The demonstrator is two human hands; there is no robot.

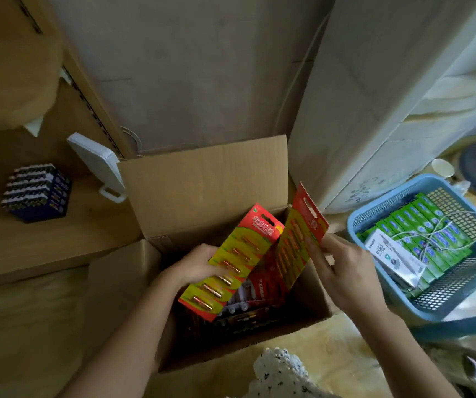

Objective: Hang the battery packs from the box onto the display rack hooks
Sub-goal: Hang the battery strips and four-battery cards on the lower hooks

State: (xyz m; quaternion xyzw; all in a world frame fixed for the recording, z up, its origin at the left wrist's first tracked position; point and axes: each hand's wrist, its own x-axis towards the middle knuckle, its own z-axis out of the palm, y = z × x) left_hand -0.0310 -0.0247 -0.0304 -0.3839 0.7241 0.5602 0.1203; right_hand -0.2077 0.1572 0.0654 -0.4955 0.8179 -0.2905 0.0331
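Over the open cardboard box (199, 179), the left hand (196, 265) grips a red-and-yellow battery pack (231, 262) by its side edge. The right hand (343, 271) pinches a second pack (297, 239) (tilted, nearly edge-on). Inside the box lie more packs (248, 314).

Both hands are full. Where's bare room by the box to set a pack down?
Free: the wooden shelf between the battery block and the box, and the brown floor left of the box. Crowded: the box holds more packs, the basket is full of green boxes, and foam lies in front.
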